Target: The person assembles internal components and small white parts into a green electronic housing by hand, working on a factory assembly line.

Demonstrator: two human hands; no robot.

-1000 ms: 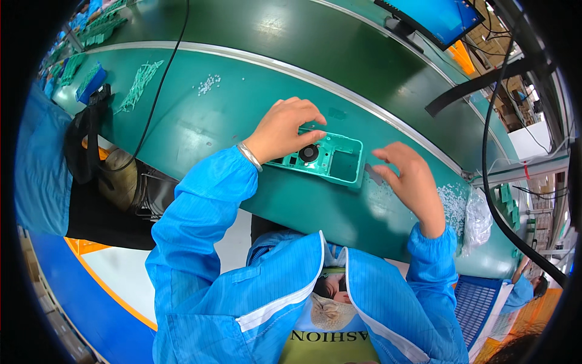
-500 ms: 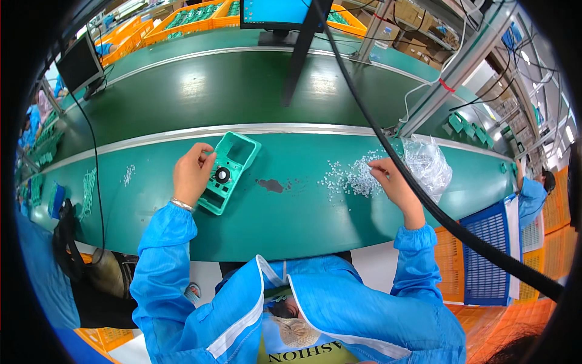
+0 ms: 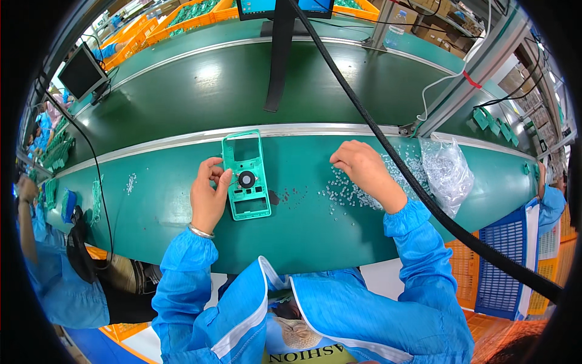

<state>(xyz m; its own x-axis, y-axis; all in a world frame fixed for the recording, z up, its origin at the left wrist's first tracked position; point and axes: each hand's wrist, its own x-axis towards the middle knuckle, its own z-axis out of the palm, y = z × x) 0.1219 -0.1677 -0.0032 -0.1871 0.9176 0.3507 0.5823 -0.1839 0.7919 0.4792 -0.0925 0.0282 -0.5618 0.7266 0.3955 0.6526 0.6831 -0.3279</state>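
My left hand [image 3: 210, 193] is closed at the left edge of a green plastic housing [image 3: 265, 159], thumb and fingers gripping its side. The housing is a shallow rectangular shell with a large window at its far end, a smaller slot at its near end and a round black part [image 3: 247, 179] with a pale ring in its middle. Over the left side of a spread of small clear pieces [image 3: 357, 197], my right hand [image 3: 367, 173] has its fingertips pinched together. Whatever sits in that pinch is too small to make out.
A clear plastic bag [image 3: 447, 173] of small pieces stands right of the pile. A thick black cable [image 3: 388, 136] crosses above the green bench. Dark bits [image 3: 291, 197] lie beside the housing. Co-workers sit left and right; blue crates [image 3: 500, 267] stand at right.
The housing has turned from a slant to nearly straight, with my left hand still at its side. My right hand has moved left from the pile, towards the housing. The whole view has shifted slightly.
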